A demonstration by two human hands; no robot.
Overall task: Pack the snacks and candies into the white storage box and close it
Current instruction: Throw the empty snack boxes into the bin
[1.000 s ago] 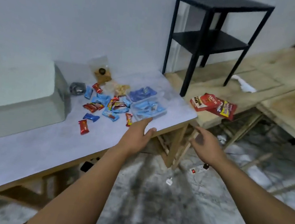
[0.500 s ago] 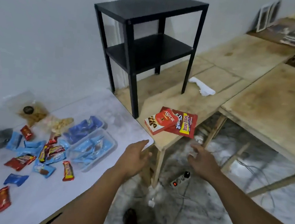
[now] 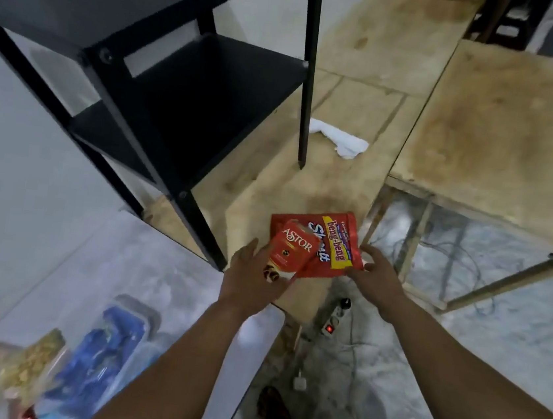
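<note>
Wooden boards (image 3: 357, 122) fill the top and right, and a gray floor (image 3: 512, 339) shows below them. Big and black, a shelf (image 3: 167, 69) stands on the boards at 10 o'clock. At 7 o'clock a gray table (image 3: 145, 263) holds blurry snacks: blue candies (image 3: 103, 351) in a clear tray and a bag of brown bits (image 3: 34, 354) beside it. The white box is out of sight. A white cloth (image 3: 341, 139) lies on the boards near the shelf's leg. Near the middle, at the boards' edge, a red bag (image 3: 333, 246) lies flat. The right hand (image 3: 376, 277) pinches its near corner. A red Astor box (image 3: 289, 252) sits partly on the bag, and the left hand (image 3: 250, 275) grips it from below. A power strip (image 3: 335, 317) lies on the floor at 6 o'clock.
</note>
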